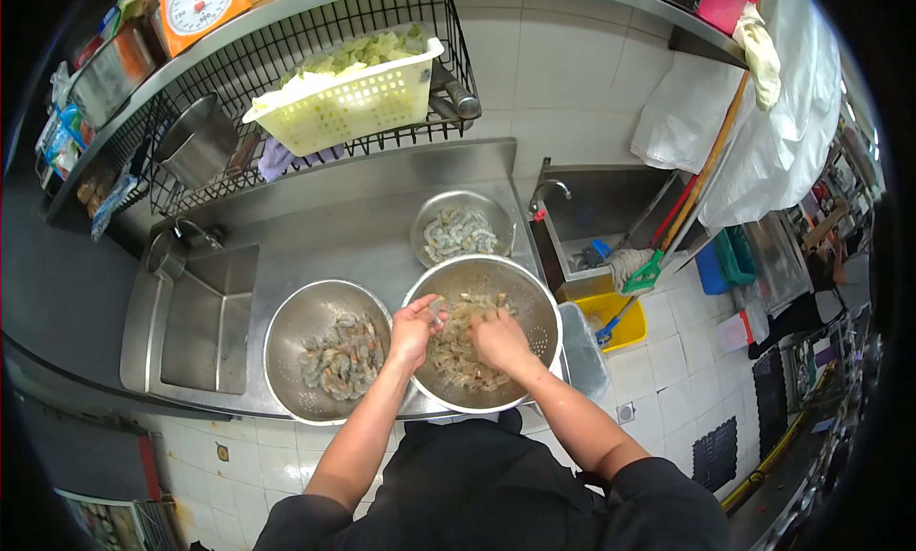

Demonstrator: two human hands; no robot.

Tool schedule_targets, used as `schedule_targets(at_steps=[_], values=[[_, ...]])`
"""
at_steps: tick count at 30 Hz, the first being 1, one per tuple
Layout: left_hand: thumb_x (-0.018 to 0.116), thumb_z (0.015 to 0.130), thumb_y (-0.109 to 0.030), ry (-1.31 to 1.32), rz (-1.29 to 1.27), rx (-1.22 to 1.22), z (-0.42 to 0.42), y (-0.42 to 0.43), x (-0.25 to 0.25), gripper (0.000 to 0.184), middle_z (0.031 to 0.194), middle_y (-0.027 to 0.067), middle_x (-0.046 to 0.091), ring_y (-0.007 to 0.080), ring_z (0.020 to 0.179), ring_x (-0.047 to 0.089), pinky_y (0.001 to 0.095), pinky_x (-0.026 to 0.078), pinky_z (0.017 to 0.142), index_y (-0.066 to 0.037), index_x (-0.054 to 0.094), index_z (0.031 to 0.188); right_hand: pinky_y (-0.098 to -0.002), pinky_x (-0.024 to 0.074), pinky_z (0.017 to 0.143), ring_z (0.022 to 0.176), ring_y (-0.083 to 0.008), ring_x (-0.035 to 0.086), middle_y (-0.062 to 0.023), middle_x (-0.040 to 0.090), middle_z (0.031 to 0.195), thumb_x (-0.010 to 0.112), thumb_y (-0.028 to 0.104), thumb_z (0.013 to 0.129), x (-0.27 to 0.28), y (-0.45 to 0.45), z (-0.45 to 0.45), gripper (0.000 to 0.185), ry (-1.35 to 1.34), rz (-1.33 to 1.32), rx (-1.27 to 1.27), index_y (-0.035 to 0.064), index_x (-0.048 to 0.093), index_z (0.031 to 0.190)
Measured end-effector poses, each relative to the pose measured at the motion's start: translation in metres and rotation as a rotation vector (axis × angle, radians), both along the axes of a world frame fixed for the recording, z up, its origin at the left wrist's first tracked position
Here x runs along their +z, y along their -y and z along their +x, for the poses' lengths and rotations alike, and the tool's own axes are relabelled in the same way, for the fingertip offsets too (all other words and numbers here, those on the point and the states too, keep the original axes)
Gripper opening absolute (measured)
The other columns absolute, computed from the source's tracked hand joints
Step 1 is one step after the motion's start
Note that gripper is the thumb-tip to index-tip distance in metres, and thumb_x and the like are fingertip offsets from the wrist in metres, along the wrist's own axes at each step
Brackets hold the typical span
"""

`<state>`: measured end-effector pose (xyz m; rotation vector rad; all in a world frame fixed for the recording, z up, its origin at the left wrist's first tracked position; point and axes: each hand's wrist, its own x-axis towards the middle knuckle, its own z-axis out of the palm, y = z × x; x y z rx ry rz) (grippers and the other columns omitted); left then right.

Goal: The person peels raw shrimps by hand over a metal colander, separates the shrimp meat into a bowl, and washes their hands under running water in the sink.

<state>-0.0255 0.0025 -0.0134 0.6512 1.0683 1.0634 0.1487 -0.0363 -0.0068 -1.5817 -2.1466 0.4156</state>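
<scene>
My left hand (414,333) is over the left part of a perforated steel colander (540,314), its fingers pinched on a small greyish, translucent shrimp (440,315). My right hand (499,341) reaches down into the same colander, onto a pile of brownish shrimp shells (465,368). Its fingertips are blurred, so what they hold cannot be made out. Beside it on the left stands a second colander (284,346) with whole grey shrimp (342,358) in it. Behind the two, a smaller steel bowl (421,228) contains pale peeled shrimp (461,233).
A steel sink (205,346) is set into the counter (315,241) at left. Above, a wire rack (372,17) carries a yellow basket (358,101) of cut leaves and a steel pot (197,139). At right are a second sink (611,193), mop and broom handles and a yellow bucket (625,317).
</scene>
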Motion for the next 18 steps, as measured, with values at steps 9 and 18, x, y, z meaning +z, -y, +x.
schedule_targets(at_steps=[9, 18], values=[[0.056, 0.091, -0.002, -0.358, 0.24, -0.092, 0.02, 0.022, 0.012, 0.025, 0.084, 0.0094, 0.071, 0.0081, 0.073, 0.064, 0.0205, 0.049, 0.067, 0.008, 0.063, 0.113, -0.0471, 0.0482, 0.077, 0.086, -0.0415, 0.062, -0.025, 0.063, 0.085, 0.051, 0.002, 0.088, 0.023, -0.017, -0.009, 0.011, -0.554, -0.178, -0.062, -0.0036, 0.061, 0.086], [0.068, 0.086, -0.002, -0.155, 0.145, -0.066, 0.007, 0.015, 0.008, 0.014, 0.083, 0.01, 0.071, 0.0105, 0.069, 0.063, 0.0226, 0.049, 0.064, 0.006, 0.069, 0.098, -0.0497, 0.0499, 0.07, 0.083, -0.0429, 0.063, -0.0257, 0.061, 0.083, 0.052, 0.002, 0.084, 0.016, -0.015, -0.007, 0.009, -0.28, 0.066, 0.191, -0.0021, 0.059, 0.089]])
